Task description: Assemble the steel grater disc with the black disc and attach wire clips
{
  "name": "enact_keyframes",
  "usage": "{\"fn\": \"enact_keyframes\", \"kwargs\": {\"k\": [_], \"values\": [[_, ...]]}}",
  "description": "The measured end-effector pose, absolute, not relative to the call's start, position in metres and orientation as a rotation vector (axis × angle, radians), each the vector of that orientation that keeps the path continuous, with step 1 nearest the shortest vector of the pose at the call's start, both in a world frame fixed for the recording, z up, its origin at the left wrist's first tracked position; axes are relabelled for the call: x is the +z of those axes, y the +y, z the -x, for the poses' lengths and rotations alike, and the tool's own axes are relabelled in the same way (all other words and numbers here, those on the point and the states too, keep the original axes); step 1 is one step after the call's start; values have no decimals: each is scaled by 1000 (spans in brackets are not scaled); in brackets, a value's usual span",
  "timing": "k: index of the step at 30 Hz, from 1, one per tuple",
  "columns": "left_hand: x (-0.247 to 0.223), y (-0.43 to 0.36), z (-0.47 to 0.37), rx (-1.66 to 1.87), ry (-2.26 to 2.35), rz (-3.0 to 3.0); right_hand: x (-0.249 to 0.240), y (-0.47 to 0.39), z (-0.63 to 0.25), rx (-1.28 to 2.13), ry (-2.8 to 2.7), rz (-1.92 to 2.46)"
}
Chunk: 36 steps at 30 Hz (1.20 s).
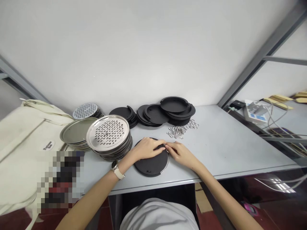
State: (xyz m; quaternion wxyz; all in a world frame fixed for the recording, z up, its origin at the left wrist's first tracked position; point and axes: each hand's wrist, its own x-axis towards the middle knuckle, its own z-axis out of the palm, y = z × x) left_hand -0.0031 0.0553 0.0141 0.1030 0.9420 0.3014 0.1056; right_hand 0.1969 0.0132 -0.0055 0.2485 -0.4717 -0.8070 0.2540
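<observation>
A round black disc [150, 166] lies flat on the table in front of me, with a thin silver edge showing along its right side and a small slot near its front. My left hand [149, 149] rests across the disc, its fingers and thumb closed on the far-right rim. Close against it, my right hand [180, 154] pinches at the same spot on the rim. What sits between the right fingertips is too small and hidden to make out. Just beyond the hands lies a loose pile of small metal clips [177, 131].
Perforated metal grater discs [107, 132] are stacked at left, beside olive-grey round plates [79, 130] and another perforated disc [85, 111]. Black round covers [157, 114] are piled along the wall. A cream bag [26, 127] borders the left; a metal frame post [251, 67] stands right.
</observation>
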Motion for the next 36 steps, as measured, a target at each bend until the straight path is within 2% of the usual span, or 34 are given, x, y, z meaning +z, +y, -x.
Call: {"fn": "enact_keyframes", "kwargs": {"k": [36], "values": [[17, 56, 3, 280, 883, -2723, -9, 12, -194, 663, -2196, 1324]]}}
